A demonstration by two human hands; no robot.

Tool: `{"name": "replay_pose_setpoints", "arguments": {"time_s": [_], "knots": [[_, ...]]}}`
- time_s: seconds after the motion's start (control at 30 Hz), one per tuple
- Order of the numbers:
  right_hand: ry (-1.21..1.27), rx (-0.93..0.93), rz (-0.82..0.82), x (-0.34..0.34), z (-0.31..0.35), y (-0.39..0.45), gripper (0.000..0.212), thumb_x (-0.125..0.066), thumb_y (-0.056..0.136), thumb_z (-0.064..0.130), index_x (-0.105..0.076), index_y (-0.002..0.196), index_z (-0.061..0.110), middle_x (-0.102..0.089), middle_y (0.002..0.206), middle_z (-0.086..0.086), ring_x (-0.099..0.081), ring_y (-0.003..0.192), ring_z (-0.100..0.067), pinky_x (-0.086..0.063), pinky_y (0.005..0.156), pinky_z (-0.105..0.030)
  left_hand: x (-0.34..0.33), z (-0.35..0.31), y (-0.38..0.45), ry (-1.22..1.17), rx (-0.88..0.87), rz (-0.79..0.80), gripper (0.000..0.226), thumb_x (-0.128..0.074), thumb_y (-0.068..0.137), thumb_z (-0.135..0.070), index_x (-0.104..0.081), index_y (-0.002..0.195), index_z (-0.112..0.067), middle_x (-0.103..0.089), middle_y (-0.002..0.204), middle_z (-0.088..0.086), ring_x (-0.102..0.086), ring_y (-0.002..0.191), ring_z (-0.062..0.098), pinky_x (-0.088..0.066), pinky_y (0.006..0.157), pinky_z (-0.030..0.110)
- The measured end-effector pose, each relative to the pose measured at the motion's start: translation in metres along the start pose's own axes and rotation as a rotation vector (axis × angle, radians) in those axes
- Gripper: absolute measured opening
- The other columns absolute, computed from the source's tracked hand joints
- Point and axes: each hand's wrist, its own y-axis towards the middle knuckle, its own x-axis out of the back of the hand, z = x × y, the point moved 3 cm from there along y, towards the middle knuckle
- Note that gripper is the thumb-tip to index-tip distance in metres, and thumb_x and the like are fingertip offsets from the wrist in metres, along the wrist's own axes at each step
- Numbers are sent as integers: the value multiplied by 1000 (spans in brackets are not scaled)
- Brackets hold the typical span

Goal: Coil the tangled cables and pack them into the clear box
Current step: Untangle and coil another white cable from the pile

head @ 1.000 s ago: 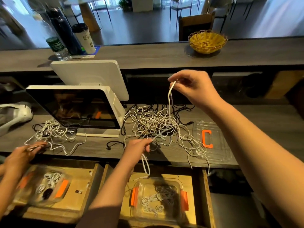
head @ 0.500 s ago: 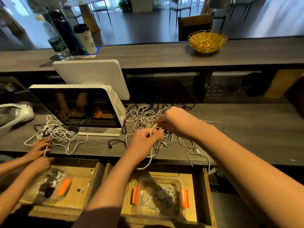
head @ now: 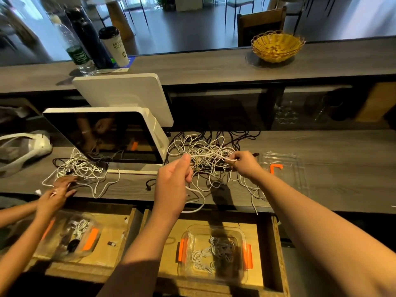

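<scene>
The counter (head: pixel 321 168) carries the work: a screen terminal (head: pixel 107 136) stands at its left, and the tangled cables (head: pixel 203 153), a heap of white and black strands, lie on the counter just right of that terminal. Below the counter edge an open drawer (head: pixel 265 232) holds the clear box (head: pixel 214 254), lid off, with several coiled cables already inside; its clear lid (head: pixel 285 168) rests on the counter to the right of the heap. The left hand (head: pixel 173 179) is clenched around a bundle of white cable (head: pixel 205 155), and the right hand (head: pixel 242 165) pinches the same strand at its far end, so a short taut span runs roughly left to right between the two hands, just above the near side of the heap. A loose tail of this cable hangs from the left fist over the counter edge toward the drawer. Judged from this layout, the step in hand is drawing one cable free and winding it. The box lies directly below and toward the person from both hands, nearer the left hand, so that hand has the shorter drop once the coil is complete. The remaining slack trails into the heap and may snag. Another person's hands (head: pixel 57 189) work a second tangle at far left.
</scene>
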Motion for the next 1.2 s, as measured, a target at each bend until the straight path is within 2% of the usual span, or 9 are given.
{"name": "replay_pose_setpoints", "arguments": {"time_s": [0.07,0.2,0.3,0.4,0.5,0.7,0.97,1.1,1.2], "knots": [[106,-37,2,0,-12,3,15,-56,98,7,-66,88,11,-65,84,-7,-53,64,-10,-39,49,-18,3,1,2,-5,-9,6,52,-44,104,-36,-40,56,-17,-37,57,-1,-36,57,9,-39,68,9],[407,15,-55,11,-8,3,12,-60,93,0,-67,85,7,-67,92,-13,-62,81,-21,-51,70,-29,10,15,5,47,76,23,52,-43,102,-41,-40,53,-23,-39,60,4,-36,60,18,-36,65,25],[548,113,-86,32,15,-2,11,-69,85,-5,-68,86,6,-69,88,-13,-66,77,-19,-54,68,-25,10,22,5,-8,117,-44,53,-38,107,-24,-35,55,-17,-38,62,9,-39,62,17,-41,66,14],[616,213,-126,54,38,-11,11,-70,84,-4,-70,92,4,-70,93,-19,-69,83,-22,-57,79,-29,9,31,8,-65,175,-141,47,-36,106,-17,-32,59,-13,-38,61,7,-40,63,16,-40,63,7],[679,321,-151,72,60,-21,11,-71,85,1,-72,93,7,-73,99,-17,-71,94,-27,-57,89,-33,9,39,13,-63,232,-148,47,-38,106,-21,-31,60,-14,-38,62,6,-40,65,17,-40,64,12],[746,512,-195,107,104,-42,13,-70,85,-2,-72,91,9,-75,96,-9,-71,94,-22,-55,85,-29,-2,48,15,-1,347,-40,50,-40,105,-25,-30,58,-16,-38,61,4,-38,69,22,-34,71,33],[616,611,-236,118,130,-54,11,-75,83,7,-74,91,15,-72,93,-8,-67,90,-22,-56,87,-36,-4,65,13,97,439,30,51,-41,105,-32,-37,57,-16,-44,67,8,-40,73,23,-30,67,33],[491,564,-227,104,117,-43,17,-73,85,4,-73,89,20,-72,87,1,-67,85,-13,-55,84,-31,-3,67,11,145,441,29,47,-41,105,-34,-48,65,-10,-47,72,9,-46,73,20,-34,68,29],[323,459,-206,96,92,-25,32,-65,88,-4,-72,91,27,-72,95,-1,-69,94,-16,-56,91,-35,-4,69,9,183,444,28,47,-41,106,-36,-54,69,-10,-52,74,3,-49,73,14,-35,66,26]]}}
